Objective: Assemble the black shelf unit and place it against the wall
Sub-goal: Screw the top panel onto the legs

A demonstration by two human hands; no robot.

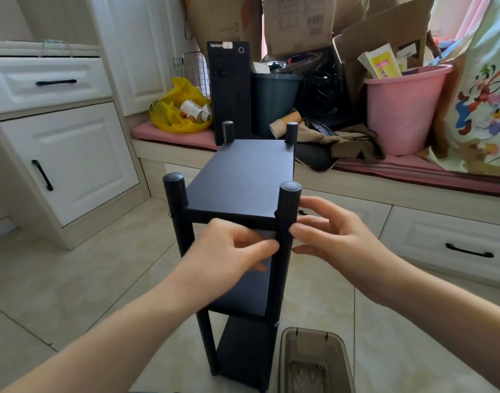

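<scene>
L hand [229,251]: fingers curled vs left side of near-R post [288,205], blurred, so we can't tell if they pinch anything. Black shelf unit [243,177] stands on floor [72,279] between hands, long axis vertical. R hand [336,239]: fingers relaxed, tips touching same post; both equally near.

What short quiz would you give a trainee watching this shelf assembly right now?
1. True or false: the black shelf unit lies on its side.
2. The left hand and right hand meet at which corner? A near left; B near right; C far right.
3. What colour is the bucket behind the unit?
Key: 1 false, it stands upright. 2 B, at the near right post. 3 pink.
</scene>
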